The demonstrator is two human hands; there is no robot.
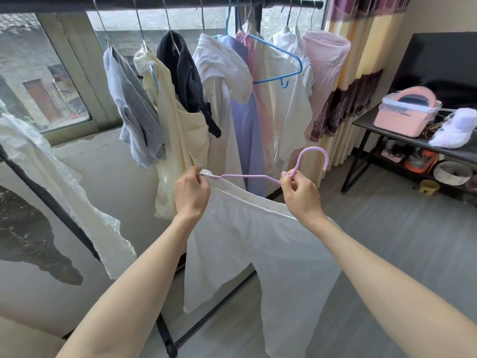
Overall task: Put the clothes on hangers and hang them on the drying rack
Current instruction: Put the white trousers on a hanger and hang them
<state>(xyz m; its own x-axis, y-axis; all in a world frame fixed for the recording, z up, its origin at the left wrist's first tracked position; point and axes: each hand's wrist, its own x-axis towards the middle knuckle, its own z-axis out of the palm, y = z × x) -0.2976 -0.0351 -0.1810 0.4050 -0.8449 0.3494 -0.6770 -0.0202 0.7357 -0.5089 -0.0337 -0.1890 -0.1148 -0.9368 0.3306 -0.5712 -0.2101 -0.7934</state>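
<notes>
In the head view, both hands are raised at the centre of the frame with a pair of white trousers (pixel 258 244) hanging below them, legs falling toward six o'clock. The left hand (pixel 192 193) has its fingers curled tight, pinching the waistband corner together with the end of a lilac hanger (pixel 313 157). The right hand (pixel 300 193) pinches the hanger just under its hook, which curves up toward one o'clock. From the hands, the drying rack (pixel 180 2) has its dark top bar at twelve o'clock; shirts hang from it in grey, cream, black, white, lavender and pink, with a bare blue hanger (pixel 277 62) among them. At three o'clock a dark table (pixel 366 122) carries a pink storage box (pixel 402 120). A patterned curtain (pixel 361 60) hangs at one o'clock.
</notes>
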